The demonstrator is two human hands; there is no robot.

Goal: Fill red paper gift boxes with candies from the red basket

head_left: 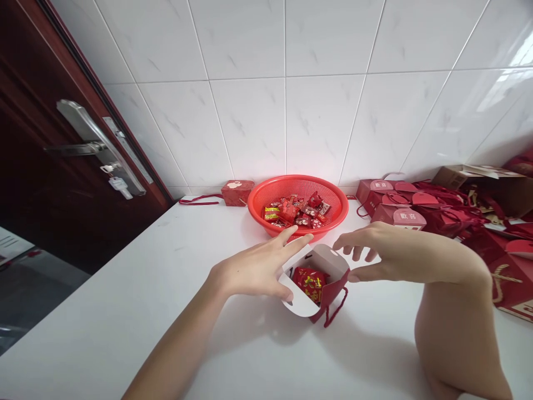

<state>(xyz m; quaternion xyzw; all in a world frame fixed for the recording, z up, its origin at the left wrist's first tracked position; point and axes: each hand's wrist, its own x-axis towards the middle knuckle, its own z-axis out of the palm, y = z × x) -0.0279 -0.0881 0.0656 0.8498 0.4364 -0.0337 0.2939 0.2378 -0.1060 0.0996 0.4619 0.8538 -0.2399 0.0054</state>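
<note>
A small red gift box [333, 288] stands with its top flaps open, white on the inside, and a red cord hangs from its near right side. Inside it lies a red candy packet [310, 282] with gold characters. My left hand [260, 270] is at the box's left side with fingers spread, the thumb by the white near-left flap. On the right side my right hand [370, 253] arches with its fingers apart, fingertips beside the rim. Neither hand is closed around anything. Just behind the box sits a red basket [339, 214] with wrapped candies [291, 211] in it.
Against the tiled wall, left of the basket, is a closed red box [238, 193] with a ribbon. Many red gift boxes [398, 215] and an open cardboard box [478, 183] crowd the right of the white table [166, 289]. A dark door [50, 122] is at left.
</note>
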